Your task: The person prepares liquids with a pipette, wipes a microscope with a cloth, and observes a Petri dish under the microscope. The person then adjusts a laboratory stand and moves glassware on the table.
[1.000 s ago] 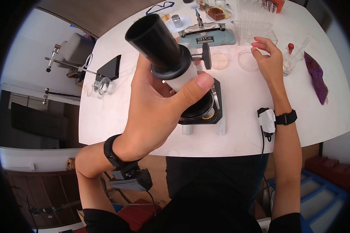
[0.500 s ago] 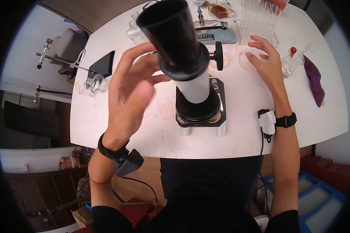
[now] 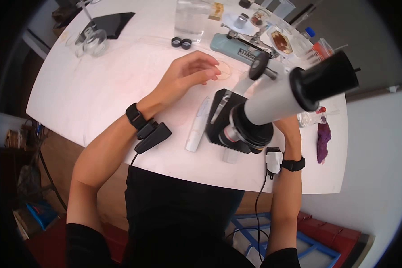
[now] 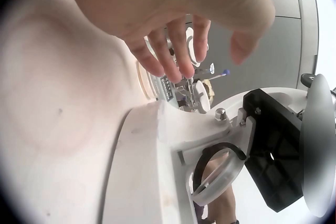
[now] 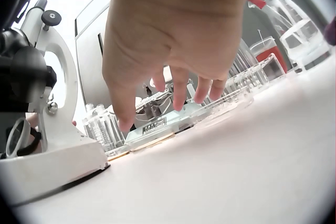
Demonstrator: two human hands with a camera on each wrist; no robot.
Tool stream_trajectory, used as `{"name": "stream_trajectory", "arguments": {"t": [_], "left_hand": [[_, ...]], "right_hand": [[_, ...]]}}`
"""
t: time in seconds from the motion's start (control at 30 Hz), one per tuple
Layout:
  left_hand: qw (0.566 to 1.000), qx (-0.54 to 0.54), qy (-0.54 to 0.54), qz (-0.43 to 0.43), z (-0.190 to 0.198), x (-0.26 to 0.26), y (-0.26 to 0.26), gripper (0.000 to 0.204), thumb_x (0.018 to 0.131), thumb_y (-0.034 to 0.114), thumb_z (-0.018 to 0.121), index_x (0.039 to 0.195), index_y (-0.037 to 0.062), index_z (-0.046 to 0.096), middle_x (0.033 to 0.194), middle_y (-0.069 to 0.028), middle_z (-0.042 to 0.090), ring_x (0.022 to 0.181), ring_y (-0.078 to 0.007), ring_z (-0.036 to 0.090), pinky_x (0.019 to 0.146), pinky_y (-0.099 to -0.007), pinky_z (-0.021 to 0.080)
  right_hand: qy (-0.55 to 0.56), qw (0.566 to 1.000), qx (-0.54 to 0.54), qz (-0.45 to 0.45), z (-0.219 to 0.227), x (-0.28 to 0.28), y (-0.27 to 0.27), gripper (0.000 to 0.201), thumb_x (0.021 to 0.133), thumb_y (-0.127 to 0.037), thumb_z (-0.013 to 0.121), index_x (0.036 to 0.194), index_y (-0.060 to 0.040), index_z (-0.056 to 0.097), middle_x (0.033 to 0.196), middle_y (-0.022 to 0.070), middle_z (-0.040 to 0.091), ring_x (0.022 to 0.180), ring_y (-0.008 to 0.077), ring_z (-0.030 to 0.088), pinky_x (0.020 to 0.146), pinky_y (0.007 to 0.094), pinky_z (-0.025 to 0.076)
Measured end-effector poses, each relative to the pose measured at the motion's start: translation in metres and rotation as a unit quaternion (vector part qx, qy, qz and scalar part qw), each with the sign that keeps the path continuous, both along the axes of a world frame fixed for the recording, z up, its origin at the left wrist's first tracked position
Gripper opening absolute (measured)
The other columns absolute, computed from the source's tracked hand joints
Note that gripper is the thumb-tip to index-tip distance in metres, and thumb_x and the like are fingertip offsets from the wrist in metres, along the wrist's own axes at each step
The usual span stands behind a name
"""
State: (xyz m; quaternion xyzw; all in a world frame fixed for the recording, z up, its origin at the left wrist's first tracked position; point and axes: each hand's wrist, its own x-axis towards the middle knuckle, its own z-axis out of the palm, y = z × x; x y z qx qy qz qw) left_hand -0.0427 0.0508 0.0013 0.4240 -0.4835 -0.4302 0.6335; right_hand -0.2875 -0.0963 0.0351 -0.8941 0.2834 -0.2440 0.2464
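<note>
A microscope (image 3: 268,105) with a white body and black eyepiece tube stands near the front of the table, slanting rightward in the head view. Left of it hovers my left hand (image 3: 187,73), fingers loosely bent and holding nothing, fingertips close to a shallow round dish (image 3: 224,70). The left wrist view has that hand above the microscope's white base (image 4: 136,161), beside the round mirror (image 4: 220,182) and black stage (image 4: 273,150). My right hand (image 5: 178,40) is beyond the microscope's right side, fingers spread and nothing in them; the tube hides most of it in the head view.
Two black cylindrical pieces (image 3: 181,43) lie near a clear water container (image 3: 190,22). Behind the microscope is a teal balance (image 3: 236,49). Test tubes (image 5: 247,71) stand in a rack at the right, near a flask (image 5: 304,37). A purple item (image 3: 324,143) lies at the right edge.
My left hand has let go of the microscope's tube and moved to the table's far side on the left. The head view has turned, so the microscope now appears tilted right.
</note>
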Motion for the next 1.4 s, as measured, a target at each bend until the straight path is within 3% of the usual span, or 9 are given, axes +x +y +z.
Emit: {"name": "stream_trajectory", "arguments": {"t": [0.03,0.1,0.13,0.33,0.43,0.7,1.0,1.27,1.4], "left_hand": [[1.0,0.005,-0.004,-0.007,-0.003,-0.003,0.006,0.029,0.09,0.017,0.064,0.113,0.0007,0.057,0.106,-0.0108,0.065,0.101,-0.0162,0.06,0.086,-0.0281,0.046],[0.999,0.012,-0.044,-0.012,-0.013,-0.011,0.012,0.028,0.089,0.012,0.063,0.114,0.0028,0.057,0.106,-0.0065,0.063,0.1,-0.0134,0.059,0.084,-0.0267,0.047],[0.999,0.005,-0.052,-0.006,-0.014,-0.014,0.013,0.027,0.088,0.011,0.063,0.113,0.0021,0.058,0.105,-0.0063,0.063,0.097,-0.0127,0.059,0.083,-0.0264,0.047],[0.998,0.006,-0.058,0.039,-0.003,-0.014,0.029,0.02,0.087,0.01,0.061,0.104,-0.0002,0.06,0.094,-0.0052,0.064,0.084,-0.0091,0.059,0.074,-0.0239,0.049],[0.996,0.008,-0.054,0.071,0.0,-0.012,0.033,0.016,0.086,0.009,0.06,0.099,-0.0008,0.06,0.087,-0.0038,0.064,0.076,-0.0071,0.058,0.066,-0.0221,0.047],[0.991,0.009,-0.063,0.115,-0.002,-0.006,0.03,0.013,0.085,0.009,0.061,0.093,-0.0012,0.061,0.079,-0.0023,0.064,0.067,-0.0048,0.055,0.059,-0.0202,0.042],[0.988,-0.012,-0.08,0.134,-0.006,-0.006,0.022,0.014,0.083,0.005,0.06,0.094,-0.0027,0.061,0.08,-0.0057,0.066,0.071,-0.007,0.059,0.061,-0.0218,0.043],[0.987,0.006,-0.081,0.139,-0.005,-0.001,0.02,0.014,0.083,0.006,0.059,0.095,-0.001,0.062,0.077,-0.0042,0.065,0.067,-0.005,0.056,0.058,-0.0206,0.042],[0.986,-0.006,-0.096,0.138,-0.006,-0.001,0.019,0.015,0.085,0.008,0.058,0.096,-0.0004,0.063,0.078,-0.0035,0.065,0.067,-0.0048,0.056,0.057,-0.0203,0.042]], "right_hand": [[0.01,0.98,0.077,0.182,-0.001,-0.022,-0.016,0.055,0.076,-0.01,0.072,0.128,-0.0024,0.054,0.123,0.0144,0.06,0.114,0.0271,0.057,0.1,0.036,0.041],[0.044,0.979,-0.164,0.114,-0.078,-0.05,-0.05,0.061,0.076,-0.011,0.074,0.133,-0.0041,0.052,0.128,0.0116,0.058,0.113,0.0221,0.057,0.097,0.034,0.043],[0.047,0.977,-0.169,0.124,-0.074,-0.047,-0.046,0.061,0.076,-0.011,0.074,0.133,-0.0041,0.052,0.128,0.0116,0.058,0.113,0.0221,0.057,0.097,0.034,0.043],[-0.016,0.999,-0.018,0.046,0.006,0.008,0.03,0.072,0.072,-0.014,0.079,0.137,-0.0057,0.048,0.126,0.0096,0.058,0.111,0.0186,0.057,0.096,0.0315,0.044],[-0.001,0.998,0.01,0.065,-0.007,0.013,0.01,0.081,0.068,-0.017,0.083,0.139,-0.0059,0.046,0.12,0.0081,0.059,0.106,0.0169,0.057,0.093,0.0316,0.046],[0.071,0.99,-0.116,0.028,-0.003,0.021,0.016,0.083,0.068,-0.008,0.081,0.141,-0.0096,0.042,0.11,0.0104,0.067,0.099,0.0196,0.063,0.09,0.0327,0.046],[-0.08,0.994,0.046,0.067,0.007,0.013,0.031,0.065,0.071,-0.014,0.08,0.131,-0.0052,0.054,0.107,0.0085,0.064,0.099,0.0187,0.061,0.089,0.0333,0.047],[0.025,0.992,0.094,0.075,0.023,-0.072,-0.017,0.052,0.076,-0.009,0.076,0.123,-0.0002,0.055,0.106,0.012,0.064,0.098,0.0201,0.061,0.088,0.0331,0.046],[0.09,0.995,-0.01,-0.03,0.067,-0.041,0.058,0.051,0.065,-0.01,0.081,0.11,0.0007,0.061,0.104,0.0156,0.066,0.103,0.0287,0.061,0.094,0.0373,0.044]]}}
